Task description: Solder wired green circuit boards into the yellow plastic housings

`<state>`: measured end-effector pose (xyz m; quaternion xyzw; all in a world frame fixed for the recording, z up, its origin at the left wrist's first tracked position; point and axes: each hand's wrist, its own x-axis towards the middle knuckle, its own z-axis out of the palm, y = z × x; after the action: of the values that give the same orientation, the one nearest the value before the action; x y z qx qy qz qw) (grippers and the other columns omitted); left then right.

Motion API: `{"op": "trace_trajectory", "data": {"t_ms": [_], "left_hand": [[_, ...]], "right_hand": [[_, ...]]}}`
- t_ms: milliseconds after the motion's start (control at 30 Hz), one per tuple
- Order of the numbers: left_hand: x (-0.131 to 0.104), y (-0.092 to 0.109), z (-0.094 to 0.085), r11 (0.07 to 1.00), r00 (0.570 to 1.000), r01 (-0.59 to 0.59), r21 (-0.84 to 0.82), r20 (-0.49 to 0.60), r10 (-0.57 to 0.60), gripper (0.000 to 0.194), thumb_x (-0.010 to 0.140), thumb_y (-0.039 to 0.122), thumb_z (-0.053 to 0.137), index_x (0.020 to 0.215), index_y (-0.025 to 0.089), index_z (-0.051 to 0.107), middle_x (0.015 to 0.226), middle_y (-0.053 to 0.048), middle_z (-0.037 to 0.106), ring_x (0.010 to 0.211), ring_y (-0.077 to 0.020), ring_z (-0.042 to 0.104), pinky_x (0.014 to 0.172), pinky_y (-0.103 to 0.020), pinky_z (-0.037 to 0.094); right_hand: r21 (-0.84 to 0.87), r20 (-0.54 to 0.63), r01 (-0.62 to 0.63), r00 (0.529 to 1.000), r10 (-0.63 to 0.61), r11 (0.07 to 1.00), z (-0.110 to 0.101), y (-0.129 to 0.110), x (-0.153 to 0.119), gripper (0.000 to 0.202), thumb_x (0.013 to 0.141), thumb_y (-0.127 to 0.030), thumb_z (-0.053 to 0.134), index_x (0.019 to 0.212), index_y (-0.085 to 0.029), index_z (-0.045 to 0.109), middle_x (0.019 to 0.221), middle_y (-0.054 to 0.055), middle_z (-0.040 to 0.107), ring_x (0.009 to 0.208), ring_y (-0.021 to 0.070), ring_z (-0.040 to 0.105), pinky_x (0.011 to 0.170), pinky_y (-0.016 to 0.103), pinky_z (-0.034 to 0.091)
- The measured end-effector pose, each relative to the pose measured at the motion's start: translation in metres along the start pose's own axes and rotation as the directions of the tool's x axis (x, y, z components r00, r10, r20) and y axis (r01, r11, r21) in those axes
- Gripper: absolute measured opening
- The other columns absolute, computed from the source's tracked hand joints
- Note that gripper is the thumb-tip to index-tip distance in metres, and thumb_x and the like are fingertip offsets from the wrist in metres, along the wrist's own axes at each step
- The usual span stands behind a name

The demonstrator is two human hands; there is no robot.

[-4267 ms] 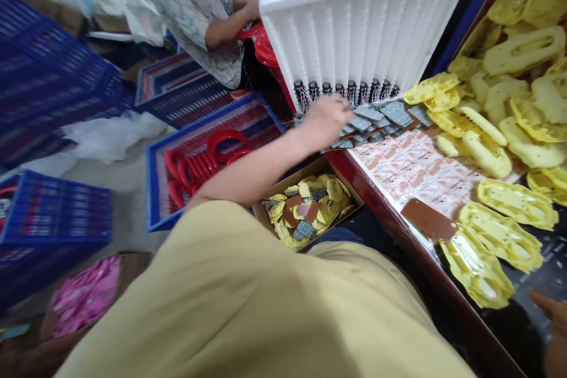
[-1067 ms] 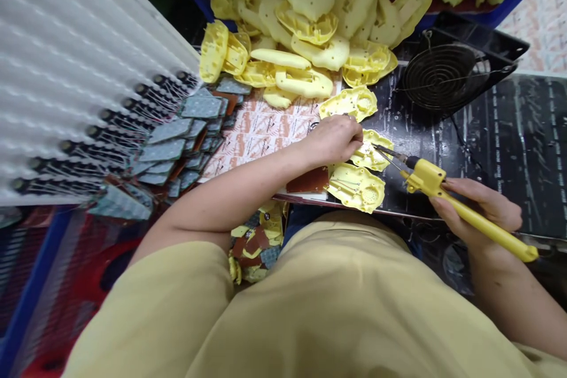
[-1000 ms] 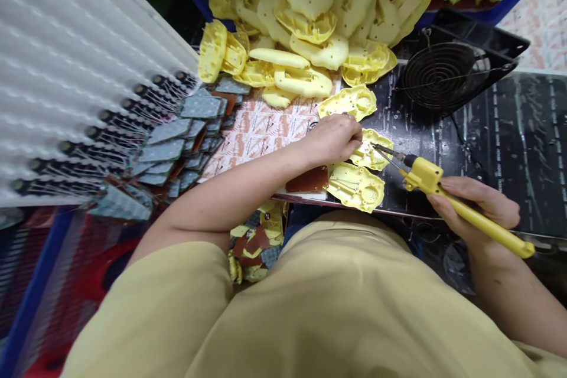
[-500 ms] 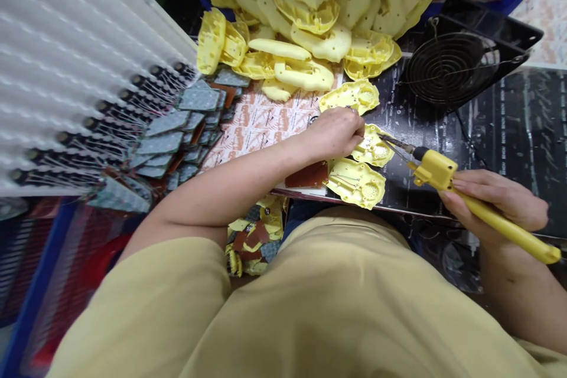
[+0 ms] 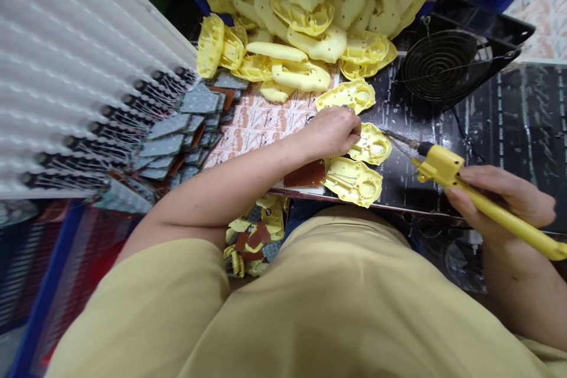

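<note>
In went the left arm (image 5: 248, 177), slanting over the table's near edge (image 5: 522, 147), and there was the left hand (image 5: 339, 129), back upward above the table, fingers bent down, tips hidden! The right hand (image 5: 505, 195), by that same edge, had its fingers curled in a grip.

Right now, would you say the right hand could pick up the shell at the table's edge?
Probably not: the right hand is closed around the yellow tool, which fills its grip, though that shell itself lies uncovered.
</note>
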<state>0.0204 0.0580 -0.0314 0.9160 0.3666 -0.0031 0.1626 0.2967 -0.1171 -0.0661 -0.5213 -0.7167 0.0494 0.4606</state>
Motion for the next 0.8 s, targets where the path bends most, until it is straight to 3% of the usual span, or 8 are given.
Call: {"op": "trace_trajectory", "data": {"t_ms": [100, 167, 233, 433, 500, 633, 700, 800], "left_hand": [[0.0, 0.002, -0.002, 1.0, 1.0, 0.017, 0.007, 0.01, -0.017, 0.031, 0.09, 0.016, 0.058, 0.102, 0.016, 0.086, 0.102, -0.01, 0.082, 0.1, -0.0261, 0.075, 0.098, -0.04, 0.057], [0.0, 0.002, -0.002, 1.0, 1.0, 0.012, 0.012, 0.006, -0.012, 0.03, 0.089, 0.015, 0.058, 0.101, 0.016, 0.086, 0.101, -0.011, 0.082, 0.099, -0.0261, 0.075, 0.096, -0.04, 0.057], [0.0, 0.003, -0.003, 1.0, 1.0, 0.006, 0.022, 0.005, -0.006, 0.03, 0.089, 0.015, 0.058, 0.101, 0.015, 0.086, 0.1, -0.011, 0.082, 0.098, -0.0261, 0.075, 0.095, -0.039, 0.057], [-0.002, 0.001, -0.001, 0.999, 1.0, -0.018, 0.045, -0.01, 0.018, 0.03, 0.092, 0.017, 0.057, 0.101, 0.015, 0.085, 0.101, -0.012, 0.082, 0.099, -0.0261, 0.076, 0.095, -0.039, 0.058], [-0.005, -0.001, 0.003, 0.996, 0.997, -0.069, 0.058, -0.041, 0.072, 0.03, 0.095, 0.018, 0.055, 0.1, 0.014, 0.085, 0.101, -0.012, 0.082, 0.1, -0.0257, 0.076, 0.096, -0.039, 0.059], [-0.011, -0.008, 0.009, 0.994, 0.984, -0.103, 0.029, -0.144, 0.106, 0.03, 0.1, 0.02, 0.056, 0.103, 0.017, 0.086, 0.109, -0.011, 0.083, 0.103, -0.026, 0.077, 0.096, -0.041, 0.059], [-0.012, -0.011, 0.009, 0.997, 0.986, -0.063, -0.039, -0.158, 0.056, 0.024, 0.099, 0.021, 0.063, 0.109, 0.019, 0.085, 0.107, -0.009, 0.084, 0.102, -0.0254, 0.077, 0.097, -0.04, 0.059], [-0.011, -0.011, 0.006, 0.99, 0.997, 0.007, -0.14, -0.074, -0.017, 0.021, 0.094, 0.02, 0.07, 0.109, 0.021, 0.085, 0.1, -0.005, 0.085, 0.098, -0.0234, 0.078, 0.096, -0.038, 0.059]], "right_hand": [[-0.082, -0.063, 0.127, 0.989, -0.132, 0.989, 0.001, -0.001, -0.006, 0.059, 0.091, -0.025, 0.09, 0.146, -0.034, 0.071, 0.103, 0.001, 0.085, 0.075, 0.0237, 0.082, 0.064, 0.032, 0.069], [-0.1, -0.093, 0.106, 0.989, -0.115, 0.989, 0.003, -0.003, -0.007, 0.069, 0.092, -0.025, 0.09, 0.155, -0.037, 0.064, 0.105, 0.0, 0.085, 0.075, 0.024, 0.082, 0.063, 0.033, 0.069], [-0.066, -0.099, 0.08, 0.991, -0.086, 0.995, 0.006, -0.007, -0.007, 0.065, 0.091, -0.023, 0.09, 0.15, -0.038, 0.068, 0.106, 0.0, 0.085, 0.076, 0.0239, 0.082, 0.062, 0.034, 0.069], [0.06, -0.112, 0.17, 0.98, -0.163, 0.984, 0.013, -0.017, -0.003, 0.034, 0.086, -0.013, 0.091, 0.113, -0.031, 0.079, 0.086, -0.004, 0.082, 0.069, 0.0214, 0.08, 0.058, 0.029, 0.067], [-0.005, -0.065, 0.108, 0.992, -0.108, 0.994, 0.013, -0.019, -0.006, 0.033, 0.089, -0.016, 0.089, 0.116, -0.031, 0.079, 0.092, -0.002, 0.084, 0.072, 0.0222, 0.081, 0.06, 0.03, 0.068], [-0.114, -0.073, 0.036, 0.996, -0.044, 0.993, 0.008, -0.02, -0.01, 0.053, 0.095, -0.022, 0.085, 0.145, -0.032, 0.07, 0.103, 0.002, 0.085, 0.08, 0.0242, 0.083, 0.065, 0.032, 0.07], [-0.1, -0.077, 0.116, 0.989, -0.124, 0.988, 0.008, -0.02, -0.008, 0.05, 0.093, -0.022, 0.087, 0.141, -0.03, 0.072, 0.1, 0.001, 0.085, 0.075, 0.0209, 0.082, 0.064, 0.028, 0.068], [-0.019, -0.088, 0.204, 0.975, -0.205, 0.979, 0.011, -0.02, -0.004, 0.029, 0.088, -0.018, 0.091, 0.113, -0.026, 0.078, 0.09, -0.001, 0.083, 0.07, 0.0173, 0.08, 0.061, 0.022, 0.066]]}}
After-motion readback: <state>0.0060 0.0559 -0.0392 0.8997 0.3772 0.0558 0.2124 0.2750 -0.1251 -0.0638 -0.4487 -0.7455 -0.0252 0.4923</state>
